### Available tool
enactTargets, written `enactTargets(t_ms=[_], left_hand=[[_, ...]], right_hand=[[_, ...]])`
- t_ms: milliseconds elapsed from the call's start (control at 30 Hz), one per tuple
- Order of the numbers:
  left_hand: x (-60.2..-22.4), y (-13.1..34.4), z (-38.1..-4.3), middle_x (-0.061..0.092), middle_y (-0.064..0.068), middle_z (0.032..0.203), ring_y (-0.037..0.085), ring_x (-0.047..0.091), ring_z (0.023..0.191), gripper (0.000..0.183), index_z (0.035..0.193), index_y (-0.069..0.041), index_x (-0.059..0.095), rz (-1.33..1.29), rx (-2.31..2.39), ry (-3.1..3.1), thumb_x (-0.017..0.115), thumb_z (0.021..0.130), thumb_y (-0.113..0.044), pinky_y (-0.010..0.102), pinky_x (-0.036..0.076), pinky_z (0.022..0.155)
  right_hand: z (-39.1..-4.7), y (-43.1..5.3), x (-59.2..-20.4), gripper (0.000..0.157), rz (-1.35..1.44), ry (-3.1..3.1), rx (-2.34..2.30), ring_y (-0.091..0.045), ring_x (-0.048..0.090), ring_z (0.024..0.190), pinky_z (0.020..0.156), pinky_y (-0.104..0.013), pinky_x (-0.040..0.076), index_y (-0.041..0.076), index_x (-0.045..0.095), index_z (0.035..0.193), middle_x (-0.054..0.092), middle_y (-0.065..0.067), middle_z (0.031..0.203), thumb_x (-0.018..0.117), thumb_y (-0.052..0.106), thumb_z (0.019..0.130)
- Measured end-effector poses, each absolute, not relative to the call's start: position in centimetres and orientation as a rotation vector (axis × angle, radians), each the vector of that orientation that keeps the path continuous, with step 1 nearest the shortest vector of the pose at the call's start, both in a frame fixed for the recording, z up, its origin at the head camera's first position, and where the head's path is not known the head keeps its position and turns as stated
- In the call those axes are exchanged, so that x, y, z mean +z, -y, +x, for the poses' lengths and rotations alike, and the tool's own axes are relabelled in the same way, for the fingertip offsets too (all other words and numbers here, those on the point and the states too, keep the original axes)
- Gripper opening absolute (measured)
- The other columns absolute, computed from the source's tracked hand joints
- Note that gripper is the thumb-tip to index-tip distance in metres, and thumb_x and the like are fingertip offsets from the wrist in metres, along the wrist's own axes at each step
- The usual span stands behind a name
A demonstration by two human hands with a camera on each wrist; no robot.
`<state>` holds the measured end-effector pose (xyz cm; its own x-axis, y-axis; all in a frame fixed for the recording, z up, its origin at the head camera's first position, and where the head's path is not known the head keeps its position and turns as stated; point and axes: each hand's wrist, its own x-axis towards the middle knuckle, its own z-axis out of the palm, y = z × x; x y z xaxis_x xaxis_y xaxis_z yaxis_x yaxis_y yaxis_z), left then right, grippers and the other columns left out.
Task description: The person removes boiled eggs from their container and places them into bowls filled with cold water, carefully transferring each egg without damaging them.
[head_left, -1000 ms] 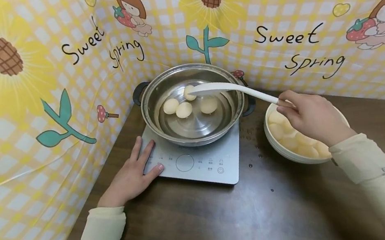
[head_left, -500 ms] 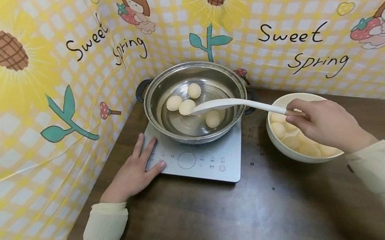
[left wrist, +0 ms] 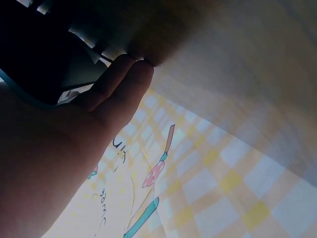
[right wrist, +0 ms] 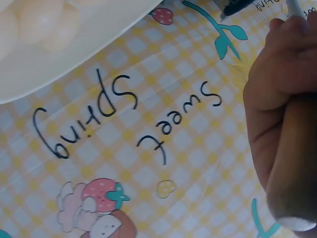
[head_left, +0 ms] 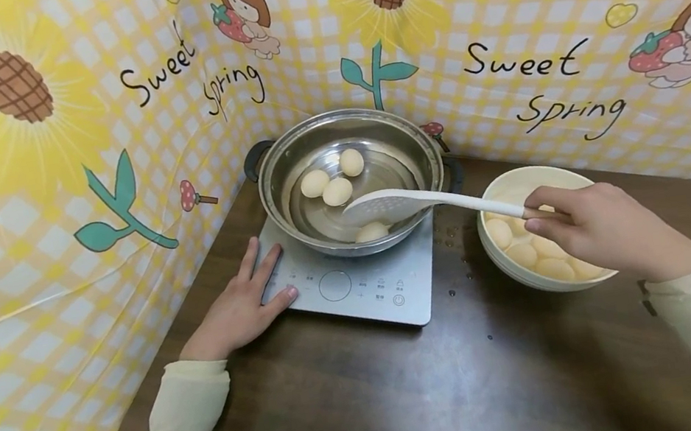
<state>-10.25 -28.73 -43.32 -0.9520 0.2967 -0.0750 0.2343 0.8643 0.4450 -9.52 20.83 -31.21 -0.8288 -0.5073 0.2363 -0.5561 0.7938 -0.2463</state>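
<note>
My right hand (head_left: 609,228) grips the handle of a white slotted spoon (head_left: 390,203). The wooden end of that handle runs back through the hand in the right wrist view. Over the near right part of a steel pot (head_left: 341,118), the spoon's perforated head tilts close above one egg (head_left: 372,232). Three more eggs (head_left: 337,191) sit together toward the pot's left and back, in shallow water. With fingers spread and nearly straight, my left hand (head_left: 235,310) rests on the left edge of the induction cooktop (head_left: 364,294). Dark shadow covers much of the left wrist view.
Right of the cooktop, a cream bowl (head_left: 509,277) holds several eggs (head_left: 555,269), partly under my right hand. Water drops (head_left: 452,293) dot the brown table (head_left: 374,405). A yellow checked cloth (head_left: 306,42) stands as a wall behind and to the left.
The spoon has swung from the pot's back across the eggs to its near right side. One egg shifted toward the near rim. My left hand has stayed on the cooktop edge.
</note>
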Motion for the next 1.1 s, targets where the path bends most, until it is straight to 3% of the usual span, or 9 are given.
enactTargets(t_ms=[433, 633, 900, 1100], left_hand=[[-43.4, 28.6, -10.3, -0.007, 0.02, 0.167, 0.06, 0.037, 0.133, 0.084, 0.165, -0.019, 0.014, 0.423, 0.669, -2.914, 0.05, 0.101, -0.06, 0.068, 0.037, 0.098], [-43.2, 28.5, -10.3, -0.008, 0.019, 0.167, 0.058, 0.037, 0.134, 0.085, 0.165, -0.02, 0.013, 0.41, 0.654, -2.909, 0.05, 0.1, -0.061, 0.067, 0.038, 0.099], [-43.3, 28.6, -10.3, -0.009, 0.018, 0.167, 0.059, 0.038, 0.133, 0.086, 0.165, -0.019, 0.013, 0.408, 0.651, -2.906, 0.05, 0.1, -0.062, 0.068, 0.038, 0.098], [-43.1, 28.6, -10.2, -0.007, 0.019, 0.167, 0.059, 0.038, 0.133, 0.085, 0.164, -0.018, 0.014, 0.409, 0.661, -2.907, 0.051, 0.101, -0.059, 0.067, 0.038, 0.098]], right_hand=[[-10.4, -18.3, -30.5, 0.002, 0.927, 2.878, 0.412, -0.004, 0.033, 0.048, 0.051, -0.029, 0.032, 0.022, 0.069, 0.1, 0.039, 0.019, 0.054, 0.067, 0.023, 0.1], [-10.9, -17.6, -29.8, 0.014, 0.905, 3.029, 0.409, -0.009, 0.038, 0.049, 0.051, -0.031, 0.033, 0.017, 0.068, 0.102, 0.044, 0.012, 0.056, 0.058, 0.028, 0.105], [-11.6, -17.1, -28.8, 0.022, 0.824, 3.251, 0.686, -0.015, 0.051, 0.039, 0.049, -0.033, 0.043, 0.014, 0.064, 0.096, 0.049, 0.002, 0.055, 0.054, 0.03, 0.107], [-11.9, -16.9, -28.2, 0.026, 0.706, 3.4, 0.872, -0.022, 0.053, 0.038, 0.044, -0.035, 0.043, 0.01, 0.063, 0.099, 0.048, -0.003, 0.05, 0.051, 0.032, 0.108]])
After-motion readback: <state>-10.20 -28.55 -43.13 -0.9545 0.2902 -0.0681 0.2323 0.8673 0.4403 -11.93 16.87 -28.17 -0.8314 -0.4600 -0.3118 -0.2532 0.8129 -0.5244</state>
